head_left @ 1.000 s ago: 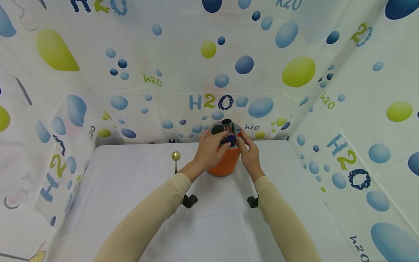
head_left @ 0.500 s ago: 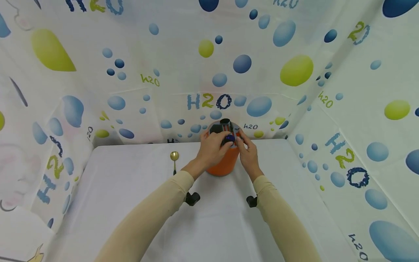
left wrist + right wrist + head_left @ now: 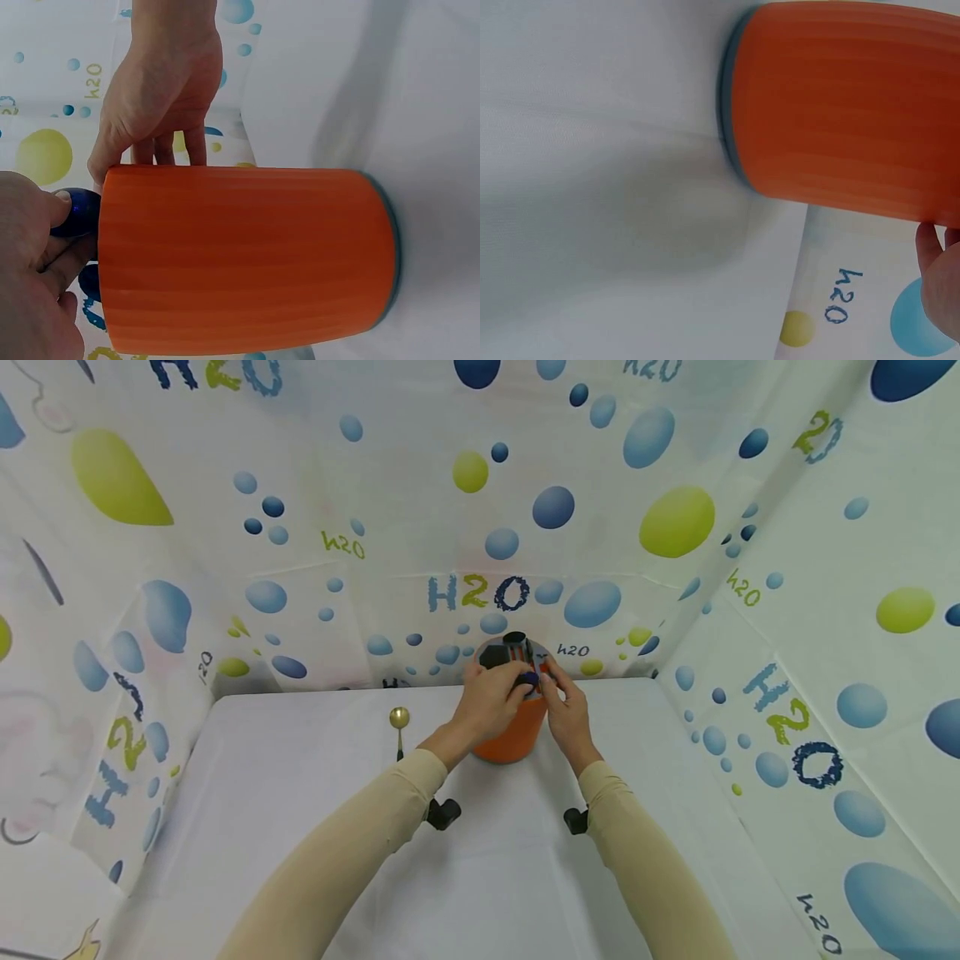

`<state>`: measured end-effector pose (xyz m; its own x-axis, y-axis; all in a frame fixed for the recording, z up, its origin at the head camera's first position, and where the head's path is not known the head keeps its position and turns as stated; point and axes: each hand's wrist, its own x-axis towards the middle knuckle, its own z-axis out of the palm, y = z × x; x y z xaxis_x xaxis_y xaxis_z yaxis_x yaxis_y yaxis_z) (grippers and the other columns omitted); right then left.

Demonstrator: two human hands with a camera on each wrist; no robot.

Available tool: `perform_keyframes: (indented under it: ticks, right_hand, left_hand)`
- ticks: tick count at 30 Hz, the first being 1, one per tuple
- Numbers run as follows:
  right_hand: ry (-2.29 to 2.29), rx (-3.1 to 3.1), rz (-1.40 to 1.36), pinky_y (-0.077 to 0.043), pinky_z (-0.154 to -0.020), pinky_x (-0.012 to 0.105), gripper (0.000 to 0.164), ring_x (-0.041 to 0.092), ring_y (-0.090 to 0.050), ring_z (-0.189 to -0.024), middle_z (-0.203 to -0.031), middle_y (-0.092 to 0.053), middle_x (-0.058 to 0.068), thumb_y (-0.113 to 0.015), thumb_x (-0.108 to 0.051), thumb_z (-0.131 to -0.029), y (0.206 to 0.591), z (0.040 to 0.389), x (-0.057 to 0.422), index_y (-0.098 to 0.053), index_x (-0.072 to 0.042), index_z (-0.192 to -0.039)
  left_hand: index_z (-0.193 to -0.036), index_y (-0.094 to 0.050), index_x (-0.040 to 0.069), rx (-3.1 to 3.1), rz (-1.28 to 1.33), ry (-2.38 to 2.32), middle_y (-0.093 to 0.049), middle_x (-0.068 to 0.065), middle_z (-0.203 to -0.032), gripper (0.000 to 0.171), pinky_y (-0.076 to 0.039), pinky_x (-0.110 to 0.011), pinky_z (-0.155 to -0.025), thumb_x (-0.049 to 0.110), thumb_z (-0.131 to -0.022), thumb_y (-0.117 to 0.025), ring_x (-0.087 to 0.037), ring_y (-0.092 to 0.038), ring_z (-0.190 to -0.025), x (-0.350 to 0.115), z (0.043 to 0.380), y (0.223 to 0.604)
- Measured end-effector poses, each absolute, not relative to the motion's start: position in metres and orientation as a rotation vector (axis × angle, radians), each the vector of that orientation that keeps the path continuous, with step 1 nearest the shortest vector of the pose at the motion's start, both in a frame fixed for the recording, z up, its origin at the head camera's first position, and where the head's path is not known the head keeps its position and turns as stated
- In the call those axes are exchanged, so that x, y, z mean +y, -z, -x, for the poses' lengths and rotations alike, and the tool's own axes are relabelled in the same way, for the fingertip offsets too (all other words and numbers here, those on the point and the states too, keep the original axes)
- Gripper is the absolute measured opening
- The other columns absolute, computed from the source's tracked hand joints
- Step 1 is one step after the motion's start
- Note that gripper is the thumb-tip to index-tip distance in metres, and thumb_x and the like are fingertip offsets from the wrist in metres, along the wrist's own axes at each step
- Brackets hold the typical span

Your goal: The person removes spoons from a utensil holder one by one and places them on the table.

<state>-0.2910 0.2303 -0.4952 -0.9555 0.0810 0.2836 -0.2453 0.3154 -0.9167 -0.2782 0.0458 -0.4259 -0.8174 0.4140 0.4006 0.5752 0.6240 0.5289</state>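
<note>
An orange ribbed utensil holder (image 3: pixel 510 739) with a grey base stands upright at the back of the table. Dark handles and grey and red parts show in its open top. My left hand (image 3: pixel 487 702) is over the near left of the rim, thumb and fingers pinching a dark blue rounded handle end (image 3: pixel 79 212). The lower part of that handle is hidden inside the holder. A second dark blue end (image 3: pixel 90 282) shows beside it in the left wrist view. My right hand (image 3: pixel 567 714) holds the holder's right side at the rim, its fingertips against the orange wall.
A spoon (image 3: pixel 400 718) with a gold bowl and dark handle lies left of the holder, its lower end hidden by my left sleeve. Behind the white table (image 3: pixel 495 877) hangs a patterned curtain (image 3: pixel 420 527), close to the holder.
My left thumb and fingers have drawn together around the blue handle end. The head view has shifted slightly; the holder and my right hand keep their place.
</note>
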Motion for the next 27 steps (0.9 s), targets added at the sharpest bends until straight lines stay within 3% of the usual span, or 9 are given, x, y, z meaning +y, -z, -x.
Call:
perform_keyframes:
  ticks: [6,13,19,23,27]
  right_hand:
    - [-1.692,-2.306,-0.159,-0.043,-0.116,0.048,0.048,0.025,-0.050,-0.142,-0.161,-0.048,0.000,-0.049,-0.034,-0.111,0.494,0.290,0.230,-0.047,-0.021,-0.157]
    - [-1.731,-2.309,-0.164,-0.038,-0.119,0.053,0.048,0.034,-0.045,-0.145,-0.163,-0.045,0.010,-0.047,-0.024,-0.112,0.493,0.291,0.229,-0.043,-0.011,-0.159]
    - [-1.667,-2.305,-0.155,-0.043,-0.116,0.047,0.047,0.025,-0.051,-0.141,-0.160,-0.050,0.001,-0.049,-0.032,-0.111,0.493,0.291,0.228,-0.048,-0.020,-0.157]
    - [-1.649,-2.298,-0.169,-0.043,-0.117,0.048,0.048,0.025,-0.051,-0.141,-0.159,-0.051,0.001,-0.050,-0.037,-0.111,0.494,0.291,0.228,-0.050,-0.023,-0.156]
    - [-1.650,-2.294,-0.175,-0.040,-0.119,0.050,0.049,0.026,-0.051,-0.142,-0.160,-0.050,0.000,-0.050,-0.039,-0.110,0.494,0.290,0.229,-0.049,-0.023,-0.156]
  left_hand:
    - [-0.129,-0.065,0.015,-2.576,0.861,0.980,-0.076,0.000,-0.121,0.024,-0.040,-0.058,-0.111,0.023,-0.107,-0.058,-0.021,-0.071,-0.117,0.048,0.278,0.422]
    - [-0.127,-0.067,0.012,-2.515,0.889,1.017,-0.077,-0.002,-0.118,0.024,-0.047,-0.050,-0.109,0.020,-0.106,-0.061,-0.021,-0.073,-0.113,0.046,0.276,0.418]
    - [-0.128,-0.069,0.007,-2.423,0.915,1.059,-0.077,-0.005,-0.117,0.025,-0.049,-0.047,-0.108,0.016,-0.106,-0.061,-0.022,-0.073,-0.109,0.045,0.274,0.412]
    - [-0.127,-0.069,0.007,-2.391,0.921,1.058,-0.077,-0.005,-0.114,0.024,-0.055,-0.036,-0.097,0.016,-0.106,-0.061,-0.018,-0.073,-0.097,0.042,0.273,0.407]
    - [-0.126,-0.068,0.006,-2.362,0.927,1.064,-0.077,-0.006,-0.112,0.024,-0.054,-0.036,-0.093,0.016,-0.105,-0.061,-0.017,-0.072,-0.090,0.040,0.272,0.403]
